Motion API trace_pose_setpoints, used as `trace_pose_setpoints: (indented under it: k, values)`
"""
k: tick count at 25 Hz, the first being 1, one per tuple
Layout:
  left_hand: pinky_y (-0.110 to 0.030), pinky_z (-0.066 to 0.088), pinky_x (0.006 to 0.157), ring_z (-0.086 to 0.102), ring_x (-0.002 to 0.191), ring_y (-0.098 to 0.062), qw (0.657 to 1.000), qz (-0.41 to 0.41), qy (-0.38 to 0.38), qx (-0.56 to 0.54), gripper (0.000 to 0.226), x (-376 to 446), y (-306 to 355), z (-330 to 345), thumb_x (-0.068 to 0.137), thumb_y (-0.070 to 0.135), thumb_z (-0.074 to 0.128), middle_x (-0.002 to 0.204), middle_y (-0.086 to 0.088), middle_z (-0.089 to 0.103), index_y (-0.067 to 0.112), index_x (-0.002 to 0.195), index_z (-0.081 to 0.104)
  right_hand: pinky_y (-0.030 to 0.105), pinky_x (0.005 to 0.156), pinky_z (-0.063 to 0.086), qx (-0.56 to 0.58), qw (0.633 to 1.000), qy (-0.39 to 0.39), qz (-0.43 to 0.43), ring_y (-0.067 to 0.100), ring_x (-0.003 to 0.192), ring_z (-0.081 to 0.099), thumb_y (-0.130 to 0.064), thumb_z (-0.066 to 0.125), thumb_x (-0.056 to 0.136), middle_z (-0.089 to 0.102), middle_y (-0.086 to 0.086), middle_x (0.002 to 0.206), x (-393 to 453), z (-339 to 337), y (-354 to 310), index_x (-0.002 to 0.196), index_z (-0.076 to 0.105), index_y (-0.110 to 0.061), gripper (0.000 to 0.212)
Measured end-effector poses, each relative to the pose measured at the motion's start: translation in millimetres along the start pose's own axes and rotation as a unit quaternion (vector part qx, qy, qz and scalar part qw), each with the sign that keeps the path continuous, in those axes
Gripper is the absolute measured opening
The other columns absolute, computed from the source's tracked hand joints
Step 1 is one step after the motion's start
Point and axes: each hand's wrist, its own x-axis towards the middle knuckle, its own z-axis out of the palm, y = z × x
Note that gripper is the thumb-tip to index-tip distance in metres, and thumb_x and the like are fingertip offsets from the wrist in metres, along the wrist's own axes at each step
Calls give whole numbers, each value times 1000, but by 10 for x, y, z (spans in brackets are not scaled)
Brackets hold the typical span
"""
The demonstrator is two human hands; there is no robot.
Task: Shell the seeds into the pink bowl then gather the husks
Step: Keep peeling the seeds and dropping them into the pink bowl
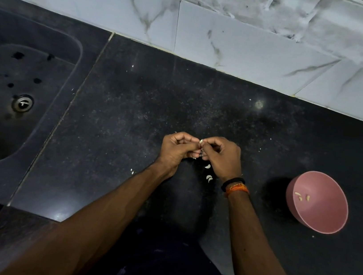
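Shelling early: left hand (175, 149) and right hand (220, 158) pinch one pale seed (201, 141) together; round pink plastic bowl (331, 225) holds few kernels; curved white husks (208, 178) lie ungathered on black speckled stone surface (133, 107).

A dark speckled stone bench (148, 100) runs across the room, with a bright glint of light on it near the back. To the left a dark sink (19, 91) is set into it, a round metal drain (22, 103) in its floor and a few dark blotches nearby. Behind stands a wall of white marble-patterned tiles (214, 30), grimy higher up.
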Motion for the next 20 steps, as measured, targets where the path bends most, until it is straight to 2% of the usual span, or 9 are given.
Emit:
trace_pose_setpoints:
  k: [5, 8, 11, 20]
  values:
    - [-28, 59, 61, 70, 63, -20, 1000, 0, -1, 4, 12, 17, -18, -3, 83, -10, 71, 73, -17, 71, 1, 81, 70, 39, 63, 64, -60, 997, 2, -38, 16, 70, 72, -12, 71, 91, 70, 3, 90, 15, 3, 37, 93, 79, -10, 8]
    - [-28, 60, 61, 70, 63, -21, 1000, -7, -2, 1, 14, 29, -21, -7, 83, -11, 70, 73, -17, 71, 3, 79, 71, 42, 64, 63, -67, 997, 5, -32, 16, 68, 72, -15, 72, 90, 71, 4, 89, 26, 8, 38, 92, 79, -9, 10]
    - [-28, 60, 61, 70, 62, -21, 1000, -9, -2, 1, 13, 33, -31, -3, 83, -13, 69, 73, -18, 71, 0, 81, 71, 45, 65, 62, -78, 996, 13, -38, 15, 68, 72, -29, 69, 85, 71, 1, 85, 25, 17, 46, 90, 80, -12, 21]
    - [-27, 59, 60, 70, 63, -20, 1000, -11, -22, 3, 15, 32, -41, -14, 85, -13, 66, 77, -17, 73, 1, 84, 72, 46, 66, 61, -89, 996, 7, -27, 14, 67, 70, -36, 68, 81, 71, -3, 83, 14, -7, 39, 86, 78, -15, 24]
